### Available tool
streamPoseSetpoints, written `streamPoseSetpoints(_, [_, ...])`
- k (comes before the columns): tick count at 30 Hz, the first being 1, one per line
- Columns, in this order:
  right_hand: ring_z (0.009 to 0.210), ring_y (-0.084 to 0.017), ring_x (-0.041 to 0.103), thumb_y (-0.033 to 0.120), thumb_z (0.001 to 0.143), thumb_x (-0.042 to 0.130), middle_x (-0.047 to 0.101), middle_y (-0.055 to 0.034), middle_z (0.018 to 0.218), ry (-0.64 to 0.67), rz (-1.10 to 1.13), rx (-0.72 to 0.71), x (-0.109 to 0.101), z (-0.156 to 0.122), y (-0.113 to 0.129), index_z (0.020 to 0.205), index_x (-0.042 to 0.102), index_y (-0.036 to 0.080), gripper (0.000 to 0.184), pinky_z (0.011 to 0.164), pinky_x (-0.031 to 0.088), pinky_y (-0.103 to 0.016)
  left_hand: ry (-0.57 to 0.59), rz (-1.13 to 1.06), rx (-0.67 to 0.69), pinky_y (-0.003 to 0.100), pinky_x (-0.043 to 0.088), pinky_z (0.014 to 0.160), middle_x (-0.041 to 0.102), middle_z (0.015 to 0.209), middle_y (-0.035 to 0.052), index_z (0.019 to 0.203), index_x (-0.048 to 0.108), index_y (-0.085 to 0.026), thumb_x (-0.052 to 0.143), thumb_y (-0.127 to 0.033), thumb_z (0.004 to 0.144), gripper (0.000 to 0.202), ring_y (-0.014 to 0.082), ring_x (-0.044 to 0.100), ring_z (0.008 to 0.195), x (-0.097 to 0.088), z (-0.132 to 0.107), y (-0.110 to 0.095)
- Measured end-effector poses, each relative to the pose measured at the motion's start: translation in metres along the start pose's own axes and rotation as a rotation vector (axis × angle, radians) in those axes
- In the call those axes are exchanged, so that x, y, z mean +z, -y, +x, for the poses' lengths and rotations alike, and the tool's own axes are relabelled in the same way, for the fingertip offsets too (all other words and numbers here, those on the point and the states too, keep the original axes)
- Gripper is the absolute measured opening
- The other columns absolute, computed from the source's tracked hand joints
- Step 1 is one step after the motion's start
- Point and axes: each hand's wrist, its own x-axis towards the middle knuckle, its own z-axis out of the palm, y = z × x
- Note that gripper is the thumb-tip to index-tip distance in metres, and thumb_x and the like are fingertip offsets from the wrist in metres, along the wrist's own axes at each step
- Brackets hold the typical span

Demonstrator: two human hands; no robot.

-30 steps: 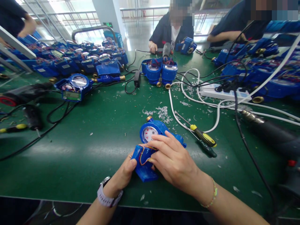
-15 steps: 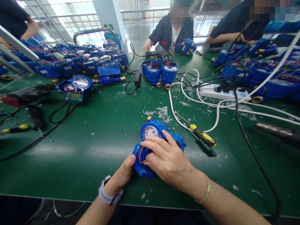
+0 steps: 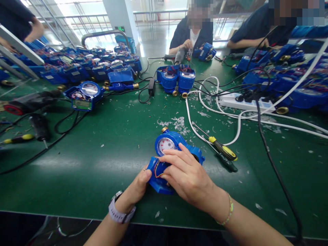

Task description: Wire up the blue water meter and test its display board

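Note:
A blue water meter [image 3: 171, 143] with a round white dial and a brass end lies on the green table [image 3: 102, 164] in front of me. Its open blue housing [image 3: 157, 182] at the near end shows thin coloured wires [image 3: 156, 169]. My left hand [image 3: 135, 189] grips the housing's near left side, thumb on its edge. My right hand [image 3: 188, 177] lies over the meter's right side, fingers pressing the wires into the housing.
A yellow-handled screwdriver [image 3: 221, 152] lies right of the meter. White cables [image 3: 238, 119], a power strip [image 3: 246, 101] and black leads cross the right side. Many blue meters [image 3: 84, 92] fill the far left and right. Two people work at the far edge.
My hands shifted slightly on the housing, tucking the wires in. The dark tool at the right edge moved out of view. The person opposite moved a hand toward the chest.

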Motion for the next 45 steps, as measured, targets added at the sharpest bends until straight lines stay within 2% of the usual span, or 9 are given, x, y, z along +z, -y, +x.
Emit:
streamPoseSetpoints(5, [0.1,-0.02,0.062,0.015,0.094,0.052,0.068,-0.0077,0.096,-0.048,0.065,0.045,-0.006,0.002,-0.005,0.084,0.061,0.014,0.013,0.104,0.043,-0.046,0.085,-0.101,-0.062,0.036,0.054,0.076,0.07,0.1,0.0109,0.13,0.052,-0.016,0.047,-0.066,0.086,0.067,0.0249,0.066,0.082,-0.005,-0.005,0.008])
streamPoseSetpoints(9, [0.093,-0.019,0.062,0.017,0.096,0.05,0.067,-0.0045,0.087,0.016,0.079,0.074,-0.009,0.002,-0.006,0.088,0.06,0.016,0.013,0.106,0.04,-0.046,0.11,-0.143,-0.079,0.036,0.054,0.075,0.071,0.097,0.0114,0.133,0.049,-0.015,0.048,-0.066,0.085,0.069,0.0249,0.067,0.081,-0.007,-0.007,0.01])
streamPoseSetpoints(15, [0.09,-0.02,0.059,0.021,0.093,0.053,0.067,-0.0051,0.094,0.123,0.092,0.113,-0.007,0.003,0.003,0.109,0.057,0.017,0.017,0.109,0.031,-0.051,0.004,-0.069,0.024,0.04,0.048,0.094,0.07,0.108,0.0102,0.119,0.06,-0.016,0.047,-0.062,0.088,0.058,0.0297,0.062,0.104,-0.007,-0.006,0.012])
streamPoseSetpoints(19, [0.08,-0.02,0.058,0.029,0.091,0.059,0.067,-0.0032,0.083,0.066,-0.013,0.085,0.002,0.006,0.006,0.095,0.062,0.018,0.012,0.105,0.034,-0.05,-0.045,0.005,0.078,0.042,0.041,0.102,0.068,0.112,0.0096,0.11,0.065,-0.016,0.049,-0.062,0.086,0.055,0.0316,0.055,0.116,-0.005,-0.006,0.011])
streamPoseSetpoints(25, [0.071,-0.016,0.055,0.024,0.096,0.052,0.065,-0.0009,0.072,-0.089,-0.175,-0.007,0.015,0.006,0.009,0.083,0.066,0.018,0.02,0.108,0.031,-0.048,0.014,0.071,0.06,0.042,0.037,0.106,0.067,0.113,0.011,0.115,0.063,-0.013,0.05,-0.058,0.088,0.054,0.0316,0.052,0.118,0.006,-0.002,-0.011])
streamPoseSetpoints(28, [0.071,-0.015,0.057,0.023,0.096,0.051,0.067,-0.001,0.075,-0.13,-0.145,0.019,0.014,0.004,0.01,0.08,0.065,0.018,0.023,0.109,0.031,-0.048,0.024,0.06,0.061,0.042,0.042,0.101,0.068,0.109,0.0108,0.118,0.061,-0.013,0.052,-0.057,0.087,0.055,0.0303,0.057,0.11,0.005,-0.001,-0.01])
streamPoseSetpoints(34, [0.075,-0.016,0.06,0.019,0.09,0.061,0.065,0.0007,0.072,-0.142,0.047,0.231,-0.006,0.006,-0.001,0.077,0.064,0.019,0.014,0.104,0.035,-0.047,0.145,-0.082,-0.091,0.03,0.052,0.066,0.07,0.087,0.0096,0.127,0.053,-0.014,0.049,-0.067,0.084,0.068,0.0213,0.065,0.073,-0.005,-0.008,0.005])
streamPoseSetpoints(40, [0.078,-0.017,0.06,0.018,0.09,0.061,0.066,0.0008,0.08,-0.03,0.144,0.354,-0.016,0.006,-0.006,0.079,0.061,0.02,0.011,0.1,0.035,-0.046,0.199,-0.055,-0.09,0.031,0.052,0.07,0.071,0.091,0.0117,0.132,0.05,-0.013,0.053,-0.069,0.08,0.076,0.0223,0.066,0.078,-0.001,-0.008,-0.004])
streamPoseSetpoints(45, [0.091,-0.019,0.063,0.015,0.094,0.054,0.069,-0.0009,0.094,0.041,0.105,0.322,-0.022,0.001,-0.006,0.097,0.063,0.022,0.012,0.102,0.033,-0.047,0.197,-0.013,-0.073,0.03,0.051,0.073,0.071,0.099,0.013,0.133,0.051,-0.014,0.06,-0.067,0.076,0.078,0.0245,0.065,0.088,-0.003,-0.008,-0.011])
